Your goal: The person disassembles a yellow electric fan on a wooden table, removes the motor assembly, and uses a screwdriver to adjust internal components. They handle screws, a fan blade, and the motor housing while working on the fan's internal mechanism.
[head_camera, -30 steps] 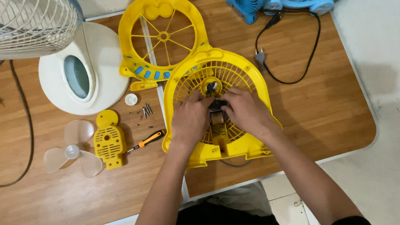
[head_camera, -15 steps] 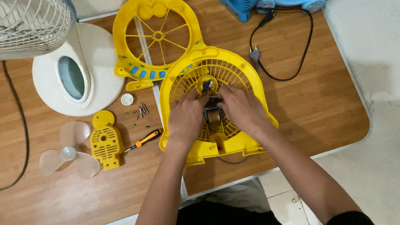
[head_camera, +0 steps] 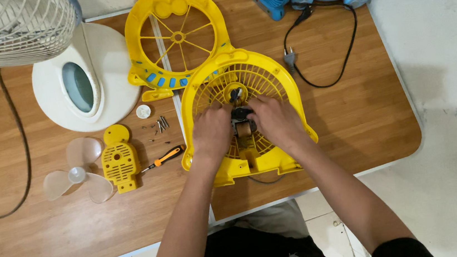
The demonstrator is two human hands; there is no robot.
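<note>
Both my hands sit on the yellow fan housing (head_camera: pixel 247 115), which lies flat on the wooden table (head_camera: pixel 361 110). My left hand (head_camera: pixel 212 130) and right hand (head_camera: pixel 277 119) press in from either side on the small motor (head_camera: pixel 242 122) at its centre, fingers curled against it; can't tell how firm the grip is. Left of my left hand: orange-handled screwdriver (head_camera: pixel 163 159), loose screws (head_camera: pixel 160 124), clear fan blade (head_camera: pixel 76 172). Beyond my hands: yellow front grille (head_camera: pixel 175 36).

The fan shell (head_camera: pixel 247 87) lies in the middle of the table (head_camera: pixel 350 117). The fan grille (head_camera: pixel 175 38) lies at eleven o'clock from it. The screwdriver (head_camera: pixel 164 158), the motor cover (head_camera: pixel 119 158) and the fan blade (head_camera: pixel 76 174) lie at nine o'clock. The plug (head_camera: pixel 290 58) is at two o'clock.
</note>
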